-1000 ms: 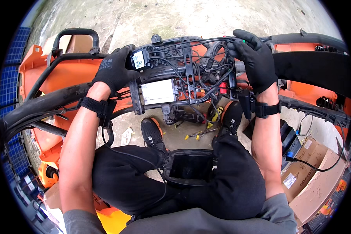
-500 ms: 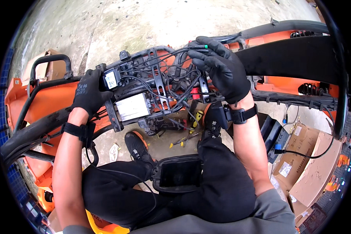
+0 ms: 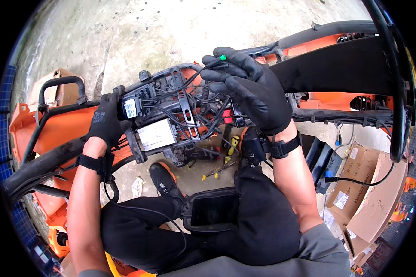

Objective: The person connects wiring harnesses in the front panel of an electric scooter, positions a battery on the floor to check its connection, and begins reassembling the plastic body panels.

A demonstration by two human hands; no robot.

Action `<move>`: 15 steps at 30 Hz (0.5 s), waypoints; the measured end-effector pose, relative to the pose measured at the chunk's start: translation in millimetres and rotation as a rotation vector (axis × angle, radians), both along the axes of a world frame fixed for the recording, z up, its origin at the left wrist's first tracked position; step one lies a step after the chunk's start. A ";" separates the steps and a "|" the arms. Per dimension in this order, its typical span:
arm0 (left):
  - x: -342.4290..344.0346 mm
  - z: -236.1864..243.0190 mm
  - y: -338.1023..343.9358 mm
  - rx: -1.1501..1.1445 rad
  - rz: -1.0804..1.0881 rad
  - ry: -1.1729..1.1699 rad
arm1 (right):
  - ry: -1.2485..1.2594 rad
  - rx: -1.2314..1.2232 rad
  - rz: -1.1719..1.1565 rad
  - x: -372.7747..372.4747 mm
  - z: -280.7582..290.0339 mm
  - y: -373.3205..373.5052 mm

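My left hand (image 3: 105,117), in a black glove, grips the left end of a small black module (image 3: 130,107) with a white label on the vehicle's frame. Below it lies a silver box (image 3: 156,135). My gloved right hand (image 3: 255,91) is raised over the right side of the wiring, its fingers loosely curled around a black cable with a green tip (image 3: 223,58). Tangled black cables (image 3: 203,115) cross a slotted metal bracket (image 3: 184,103); a red part (image 3: 227,116) sits under my right hand.
Tubular frame (image 3: 55,164) and orange body panels (image 3: 30,134) span the view. A screwdriver (image 3: 232,145), other tools (image 3: 212,175) and a black tray (image 3: 210,210) lie on the concrete below. A black box (image 3: 320,164) and cardboard (image 3: 358,189) are at right, more cardboard (image 3: 62,90) at upper left.
My right hand has moved left and lower over the wiring, drawing the green-tipped cable leftward with it. My left hand stays on the module. The whole view has shifted.
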State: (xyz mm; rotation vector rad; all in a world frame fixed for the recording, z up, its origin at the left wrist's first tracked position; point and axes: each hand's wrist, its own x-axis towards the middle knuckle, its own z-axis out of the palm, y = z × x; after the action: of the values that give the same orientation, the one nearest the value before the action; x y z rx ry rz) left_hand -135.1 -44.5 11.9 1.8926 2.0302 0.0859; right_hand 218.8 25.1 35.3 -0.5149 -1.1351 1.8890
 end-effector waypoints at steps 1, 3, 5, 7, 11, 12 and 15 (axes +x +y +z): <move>0.2 0.5 0.6 -0.004 -0.002 -0.009 | 0.012 -0.003 0.004 -1.1 0.0 -0.8; 3.0 3.3 0.0 -0.010 0.005 -0.016 | 0.034 -0.010 0.007 -3.3 -1.3 -1.5; -1.8 -3.4 -0.4 -0.003 -0.004 -0.006 | 0.024 -0.001 0.008 -5.2 0.7 -2.3; -2.2 -4.2 -1.2 0.015 -0.013 0.008 | -0.008 0.022 0.009 -6.7 6.3 -4.1; -0.3 -1.2 -1.1 -0.010 0.007 0.005 | -0.061 0.029 0.030 -6.7 14.8 -7.6; 1.2 -1.5 -0.6 -0.010 0.010 0.007 | -0.063 0.040 0.031 -7.7 16.9 -8.9; 2.2 -1.1 0.0 -0.021 0.016 0.014 | -0.078 0.103 0.028 -10.2 18.3 -13.0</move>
State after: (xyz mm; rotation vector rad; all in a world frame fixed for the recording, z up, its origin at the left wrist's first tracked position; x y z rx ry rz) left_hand -132.9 -44.5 10.8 1.8701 2.0478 0.0554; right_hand 208.6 12.2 53.6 -0.5209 -1.2893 1.8366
